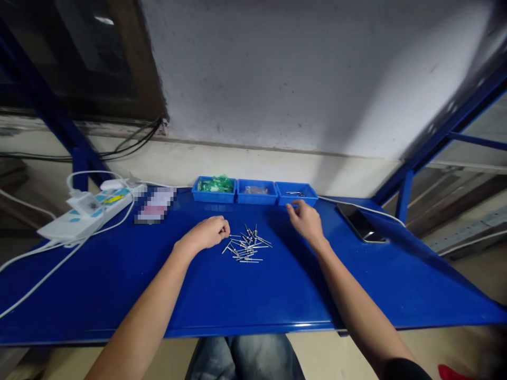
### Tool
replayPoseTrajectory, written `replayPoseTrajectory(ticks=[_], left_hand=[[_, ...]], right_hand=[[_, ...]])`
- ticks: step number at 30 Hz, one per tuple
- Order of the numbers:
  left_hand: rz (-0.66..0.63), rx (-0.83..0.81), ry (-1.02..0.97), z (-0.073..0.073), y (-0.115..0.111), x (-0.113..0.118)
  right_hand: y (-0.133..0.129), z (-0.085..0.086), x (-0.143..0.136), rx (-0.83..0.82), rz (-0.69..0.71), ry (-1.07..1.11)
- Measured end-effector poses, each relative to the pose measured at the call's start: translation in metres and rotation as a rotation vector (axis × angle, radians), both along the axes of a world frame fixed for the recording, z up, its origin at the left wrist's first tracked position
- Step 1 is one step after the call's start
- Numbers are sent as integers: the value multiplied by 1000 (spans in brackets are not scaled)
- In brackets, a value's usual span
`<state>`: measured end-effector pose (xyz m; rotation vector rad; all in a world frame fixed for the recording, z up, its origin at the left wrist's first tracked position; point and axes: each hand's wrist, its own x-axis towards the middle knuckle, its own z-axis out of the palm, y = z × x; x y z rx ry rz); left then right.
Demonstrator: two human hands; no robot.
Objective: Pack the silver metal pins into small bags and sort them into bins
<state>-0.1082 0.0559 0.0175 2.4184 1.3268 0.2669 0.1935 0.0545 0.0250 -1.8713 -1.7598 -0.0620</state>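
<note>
A loose pile of silver blind rivets (247, 245) lies on the blue table. My left hand (212, 232) is closed at the pile's left edge, with a thin rivet pin showing at its fingertips. To the right of the pile, my right hand (307, 220) hovers just in front of the right blue bin (296, 201). Its thumb and forefinger are a little apart, and I see nothing between them; the other fingers are curled. A few rivets lie inside that bin.
The left bin (214, 197) holds green plastic packets, and the middle bin (256, 199) clear ones. A white power strip (85, 216) with cables occupies the left side, beside a blurred card (155, 205). At right lies a black phone (361, 224) near a white cable.
</note>
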Motion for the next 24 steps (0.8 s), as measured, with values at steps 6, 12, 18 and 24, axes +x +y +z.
replayPoseTrajectory(ticks=[6, 12, 18, 24], left_hand=[[17, 104, -149, 0, -1, 6], [-1, 20, -367, 18, -15, 25], [6, 42, -495, 25, -24, 38], [-4, 243, -426, 23, -26, 39]], right_hand=[[-25, -8, -60, 89, 594, 5], [-34, -9, -71, 170, 746, -68], [-31, -8, -68, 222, 738, -72], [-33, -5, -69, 239, 663, -24]])
